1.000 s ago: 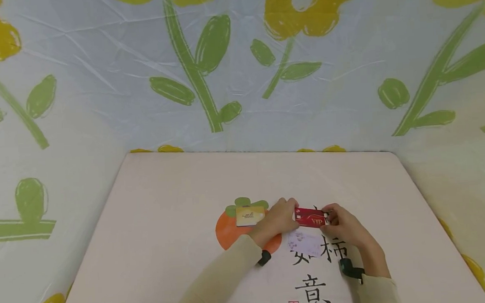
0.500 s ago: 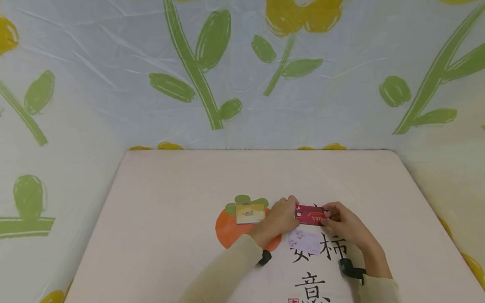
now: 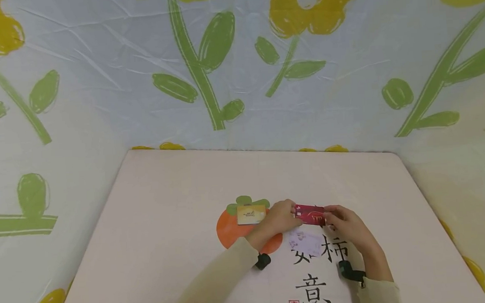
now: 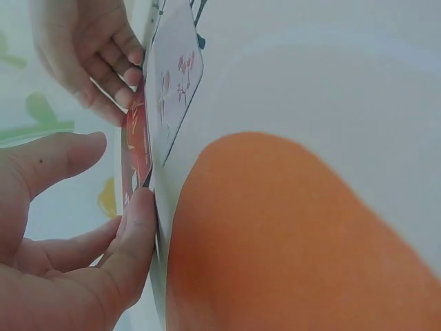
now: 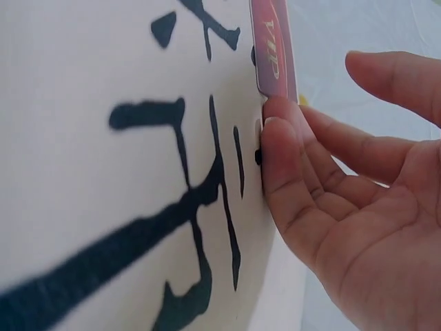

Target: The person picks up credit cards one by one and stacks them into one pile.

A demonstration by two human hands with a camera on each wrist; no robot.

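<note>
A red card marked "VIP" (image 3: pixel 310 214) lies crosswise between both hands, its surface facing up. My left hand (image 3: pixel 283 217) touches its left end; in the left wrist view a fingertip meets that end while another digit stands away from it. At the opposite end is my right hand (image 3: pixel 347 224), whose fingertips touch the card's edge in the right wrist view, with one digit raised clear. Just nearer than the red card lies a pale card with purple floral print (image 3: pixel 305 243). Whether anything lies under the red card is hard to tell.
To the left, a gold-yellow card (image 3: pixel 251 214) lies on the orange persimmon print (image 3: pixel 230 232) of the pale pink table (image 3: pixel 167 210). Black brush characters (image 3: pixel 313 293) run toward the front. A flower-patterned cloth (image 3: pixel 142 120) stands around the table.
The right hand's digit at the red card's lower right corner has drawn back to the card's right end. Left hand and other cards look nearly still; the head view shifts slightly.
</note>
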